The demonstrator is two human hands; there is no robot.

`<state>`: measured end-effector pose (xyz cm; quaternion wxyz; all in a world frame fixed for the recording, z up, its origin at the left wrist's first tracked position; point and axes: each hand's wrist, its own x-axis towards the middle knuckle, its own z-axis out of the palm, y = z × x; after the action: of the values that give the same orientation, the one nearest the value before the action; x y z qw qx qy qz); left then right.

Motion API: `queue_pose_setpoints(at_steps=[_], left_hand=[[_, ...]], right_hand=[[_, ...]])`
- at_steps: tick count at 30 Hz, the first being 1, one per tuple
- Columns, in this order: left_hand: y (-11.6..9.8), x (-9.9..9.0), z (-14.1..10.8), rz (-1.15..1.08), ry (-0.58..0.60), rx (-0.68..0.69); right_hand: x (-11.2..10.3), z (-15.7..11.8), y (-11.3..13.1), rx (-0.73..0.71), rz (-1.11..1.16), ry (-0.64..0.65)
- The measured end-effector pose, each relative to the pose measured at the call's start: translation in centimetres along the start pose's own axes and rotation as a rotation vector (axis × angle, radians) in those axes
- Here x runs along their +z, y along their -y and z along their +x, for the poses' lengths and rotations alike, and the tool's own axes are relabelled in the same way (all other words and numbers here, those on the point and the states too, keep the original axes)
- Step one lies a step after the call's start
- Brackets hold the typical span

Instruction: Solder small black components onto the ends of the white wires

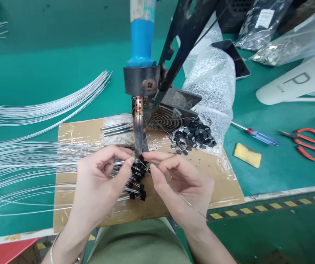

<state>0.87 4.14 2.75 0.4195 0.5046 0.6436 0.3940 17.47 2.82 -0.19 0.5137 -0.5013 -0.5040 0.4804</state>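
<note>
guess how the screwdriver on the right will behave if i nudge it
The screwdriver should stay stiff, given its straight metal shaft. It may roll, since its handle looks roughly round, and nothing visible pins it to the green surface. Pushed at one end, it would probably swing around the thicker handle.

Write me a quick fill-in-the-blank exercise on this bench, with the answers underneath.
The soldering iron points ____, its tip near the left hand and right hand.
A bracelet circles the ____ wrist.
The sponge beyond the cardboard is ____ in colour.
The large letter on the cup is ____.

Missing words: down; left; yellow; P
</note>
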Motion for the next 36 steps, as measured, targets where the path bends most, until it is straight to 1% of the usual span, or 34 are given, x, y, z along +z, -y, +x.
queue_pose_setpoints(at_steps=[11, 17, 22, 30, 36], left_hand=[[0.08, -0.16, 0.21, 0.001, 0.016, 0.004], [0.02, -0.17, 0.12, -0.010, 0.022, -0.009], [-0.13, -0.11, 0.18, -0.016, 0.016, -0.006], [0.21, -0.04, 0.41, -0.008, 0.028, -0.010], [0.04, -0.06, 0.32, 0.005, 0.024, 0.033]], right_hand=[[0.05, -0.13, 0.02, 0.003, 0.010, -0.003], [-0.03, -0.13, 0.16, 0.030, -0.006, 0.013], [0.08, -0.15, -0.10, -0.016, 0.039, -0.012], [0.06, -0.28, -0.42, -0.057, -0.022, 0.004], [0.07, -0.21, -0.37, -0.089, -0.038, -0.008]])
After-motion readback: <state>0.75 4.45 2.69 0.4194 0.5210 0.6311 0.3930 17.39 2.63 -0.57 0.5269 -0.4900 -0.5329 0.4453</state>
